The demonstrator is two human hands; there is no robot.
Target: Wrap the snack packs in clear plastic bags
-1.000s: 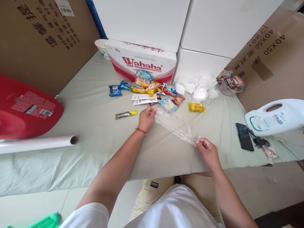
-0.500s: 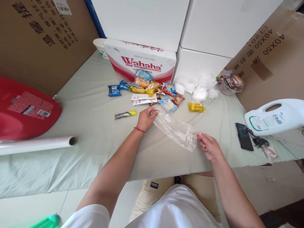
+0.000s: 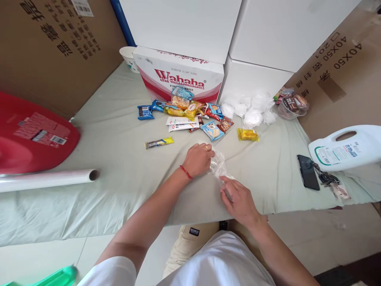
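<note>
My left hand (image 3: 199,159) is closed, fingers curled down over one end of a crumpled clear plastic bag (image 3: 218,162). The bag bunches up on the green cloth between both hands. At its near end, the index fingertip of my right hand (image 3: 239,201) rests on the plastic, while the thumb stands apart from it. Beyond the hands lies a pile of wrapped snacks: a blue-and-white biscuit packet (image 3: 212,130), two white sachets (image 3: 183,124) and several others. A yellow-and-grey bar (image 3: 159,143) lies apart on the left, a yellow packet (image 3: 248,135) on the right.
Behind the snacks stands a Wahaha carton (image 3: 178,75). Crumpled white plastic bundles (image 3: 253,115) and a tub of snacks (image 3: 291,106) sit at the back right. A phone (image 3: 308,172), keys and a white jug (image 3: 348,149) lie right; a roll (image 3: 50,179) and red container (image 3: 38,133) left.
The bag, stretched out between my hands before, is now bunched up. My left hand has moved right and closer to me; my right hand has come left and nearer, its fingers spreading.
</note>
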